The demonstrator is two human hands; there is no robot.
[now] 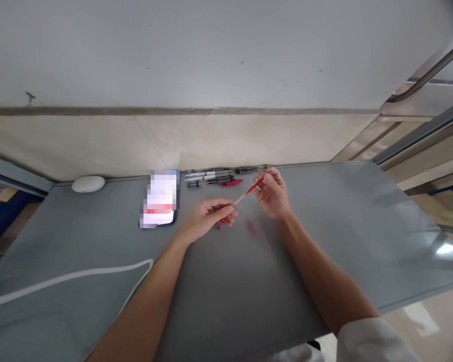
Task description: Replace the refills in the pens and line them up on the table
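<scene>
A pen refill [253,187], red along its upper length and pale at its lower end, slants between my two hands above the table. My left hand [211,216] pinches the pale end. The red end is between the thumb and fingers of my right hand [274,193]. Just below my left fingers a small red pen part [221,223] shows; whether it lies on the table or is held, I cannot tell. Beyond my hands a red pen cap or barrel [232,183] lies beside several black and clear pens and pen parts [207,177].
A lit phone [160,198] with a blurred screen rests left of the pens. Farther left sits a white rounded case [88,184]. A white cable [79,274] crosses the left side of the grey table [343,221]. Along the back edge stands a pale wall [249,138].
</scene>
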